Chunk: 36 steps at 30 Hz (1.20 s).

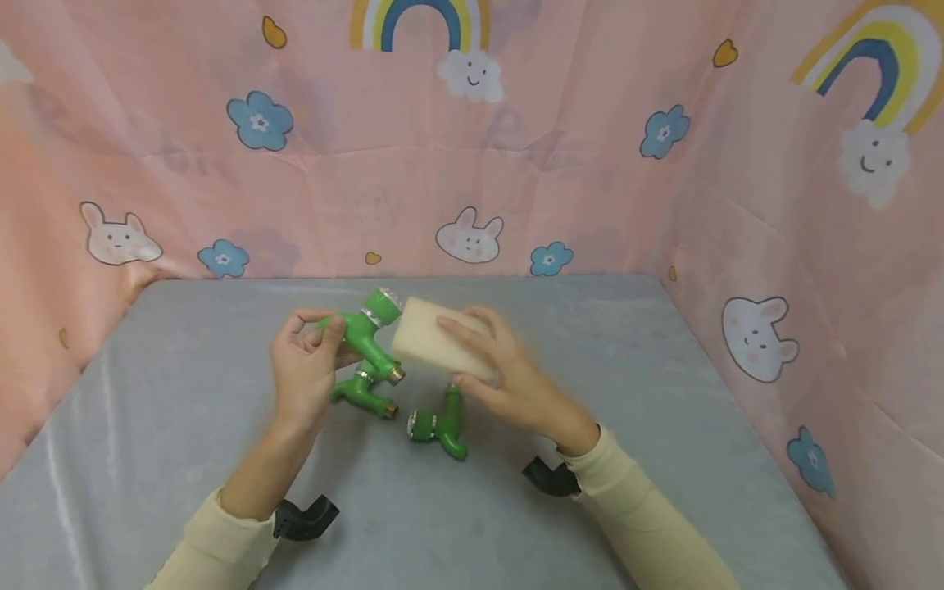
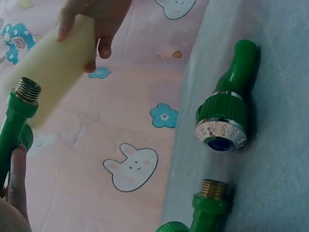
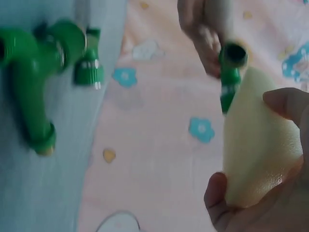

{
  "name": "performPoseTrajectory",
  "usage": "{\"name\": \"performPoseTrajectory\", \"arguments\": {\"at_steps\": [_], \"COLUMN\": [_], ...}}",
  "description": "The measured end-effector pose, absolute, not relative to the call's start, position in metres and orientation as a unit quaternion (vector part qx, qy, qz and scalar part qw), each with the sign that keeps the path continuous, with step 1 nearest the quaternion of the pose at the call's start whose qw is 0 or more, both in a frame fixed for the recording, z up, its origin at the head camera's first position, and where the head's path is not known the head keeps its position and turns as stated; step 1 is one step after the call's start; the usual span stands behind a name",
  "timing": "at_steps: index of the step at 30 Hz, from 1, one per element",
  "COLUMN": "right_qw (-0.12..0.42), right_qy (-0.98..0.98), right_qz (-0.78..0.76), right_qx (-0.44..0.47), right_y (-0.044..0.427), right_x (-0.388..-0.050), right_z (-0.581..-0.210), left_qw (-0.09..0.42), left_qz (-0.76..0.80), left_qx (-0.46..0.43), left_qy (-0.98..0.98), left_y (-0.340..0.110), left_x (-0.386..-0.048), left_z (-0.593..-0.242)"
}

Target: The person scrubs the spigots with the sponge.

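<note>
A green tap (image 1: 358, 334) with a ribbed knob and brass-coloured threaded end is held above the table by my left hand (image 1: 302, 373), thumb and fingers pinching its green body. My right hand (image 1: 527, 389) grips a cream sponge block (image 1: 431, 334) close to that tap's knob; whether the two touch, I cannot tell. The left wrist view shows the sponge (image 2: 60, 63) behind the tap's threaded end (image 2: 27, 90). Below the hands, a second green tap (image 1: 361, 396) and a third green tap (image 1: 448, 426) lie on the table.
Grey cloth covers the table (image 1: 590, 344). Pink curtains (image 1: 332, 188) printed with rainbows, rabbits and flowers stand behind it and at both sides. A black curved piece sits by each wrist: the left piece (image 1: 306, 519) and the right piece (image 1: 551, 478).
</note>
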State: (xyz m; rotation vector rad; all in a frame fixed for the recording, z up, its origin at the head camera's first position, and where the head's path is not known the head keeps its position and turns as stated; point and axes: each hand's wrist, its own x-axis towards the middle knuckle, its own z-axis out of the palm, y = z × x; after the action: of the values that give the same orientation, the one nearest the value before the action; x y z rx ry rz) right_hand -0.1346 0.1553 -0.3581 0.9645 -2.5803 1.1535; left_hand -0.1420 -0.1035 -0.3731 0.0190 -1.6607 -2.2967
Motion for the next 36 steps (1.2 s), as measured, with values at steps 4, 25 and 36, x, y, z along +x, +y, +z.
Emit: {"name": "performPoseTrajectory", "arguments": {"at_steps": [4,25,36], "right_qw": [0.067,0.108,0.069], "right_qy": [-0.868,-0.849,-0.895], "right_qz": [0.366,0.433,0.355], "right_qx": [0.330,0.284,0.263], "right_y": [0.149,0.163,0.178], "right_x": [-0.129,-0.137,-0.145], "right_z": [-0.358,-0.357,-0.355], "left_qw": [0.177,-0.151,-0.177], "left_qz": [-0.806,-0.781,-0.783], "left_qx": [-0.005,-0.061,-0.064], "left_qy": [-0.565,-0.602,-0.593], "left_y": [-0.099,-0.106,-0.120], "left_x": [-0.142,-0.143,-0.151], "left_z": [-0.373,-0.374,-0.382]}}
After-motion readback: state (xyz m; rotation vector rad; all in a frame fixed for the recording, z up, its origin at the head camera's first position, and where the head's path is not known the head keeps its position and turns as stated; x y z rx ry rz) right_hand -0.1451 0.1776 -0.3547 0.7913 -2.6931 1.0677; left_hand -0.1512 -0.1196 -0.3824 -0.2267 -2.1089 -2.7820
